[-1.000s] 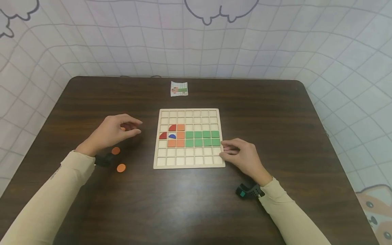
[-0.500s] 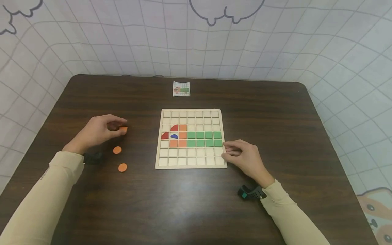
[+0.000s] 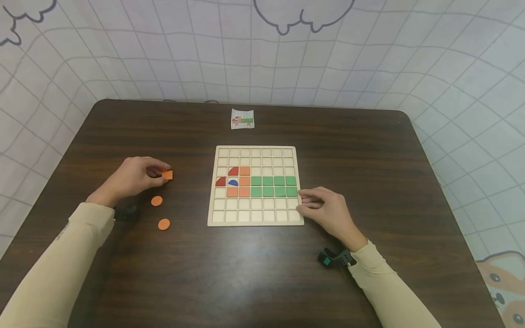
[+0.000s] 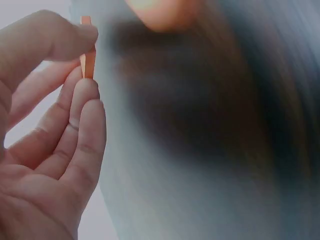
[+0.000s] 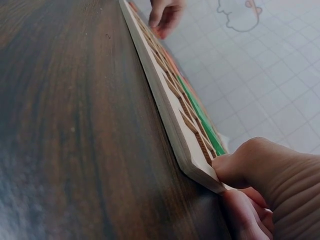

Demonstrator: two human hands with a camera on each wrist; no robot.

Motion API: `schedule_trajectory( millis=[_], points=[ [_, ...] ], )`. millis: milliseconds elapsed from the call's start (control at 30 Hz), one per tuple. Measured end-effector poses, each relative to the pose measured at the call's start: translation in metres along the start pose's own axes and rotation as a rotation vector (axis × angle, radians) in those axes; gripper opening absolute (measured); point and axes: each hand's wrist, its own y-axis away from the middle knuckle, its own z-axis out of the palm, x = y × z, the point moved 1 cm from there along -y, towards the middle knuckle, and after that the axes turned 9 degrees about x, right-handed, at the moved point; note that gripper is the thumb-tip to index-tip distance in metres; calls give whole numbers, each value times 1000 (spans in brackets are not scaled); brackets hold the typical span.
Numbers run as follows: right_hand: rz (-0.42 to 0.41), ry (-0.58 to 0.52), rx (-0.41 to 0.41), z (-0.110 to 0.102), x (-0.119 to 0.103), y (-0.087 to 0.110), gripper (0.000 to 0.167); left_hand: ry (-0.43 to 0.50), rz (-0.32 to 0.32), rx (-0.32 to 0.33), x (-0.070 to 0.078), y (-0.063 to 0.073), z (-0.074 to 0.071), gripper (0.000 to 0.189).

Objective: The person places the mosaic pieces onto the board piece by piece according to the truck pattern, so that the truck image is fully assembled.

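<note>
An orange square tile [image 3: 167, 175] is pinched between the thumb and fingertips of my left hand [image 3: 133, 176], left of the board. In the left wrist view the tile [image 4: 88, 66] appears edge-on. My right hand [image 3: 326, 210] grips the right edge of the wooden grid board [image 3: 256, 216]. The right wrist view shows its thumb [image 5: 231, 169] on the rim near the corner and fingers below. Set into the board are two rows of green tiles [image 3: 273, 186], several orange squares [image 3: 244, 181], two red quarter-circles [image 3: 233, 171] and a blue half-circle [image 3: 233, 182].
Two orange discs [image 3: 156, 201] lie on the dark wooden table [image 3: 246, 273] below my left hand. Behind the board is a small printed picture card [image 3: 243, 119] with a coloured grid pattern. A white grid-patterned curtain [image 3: 262, 68] borders the table's far edge.
My left hand has moved left, away from the board, and now pinches the orange square tile, which it has shifted slightly right. My right hand stays on the board's edge.
</note>
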Motion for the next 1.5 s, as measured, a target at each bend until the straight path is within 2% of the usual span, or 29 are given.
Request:
schedule_trajectory(
  millis=[233, 433, 600, 767, 1000, 1367, 1500],
  points=[
    [-9, 9, 5, -1, 0, 0, 36, 31, 51, -5, 44, -2, 6, 35],
    [0, -4, -3, 0, -1, 0, 36, 40, 95, -12, 63, -4, 19, 34],
    [3, 1, 1, 0, -1, 0, 35, 39, 179, -3, 77, -4, 32, 32],
    [1, 3, 4, 0, -1, 0, 35, 54, 226, -22, 86, -5, 46, 33],
    [-3, 5, 4, -1, -1, 0, 35, 71, 242, -50, 93, -8, 61, 34],
    [-12, 11, 14, -1, -2, -1, 34, 88, 220, -80, 93, -7, 67, 38],
    [-6, 13, 16, -1, -1, 0, 34, 92, 235, -79, 93, -7, 69, 39]
  ],
)
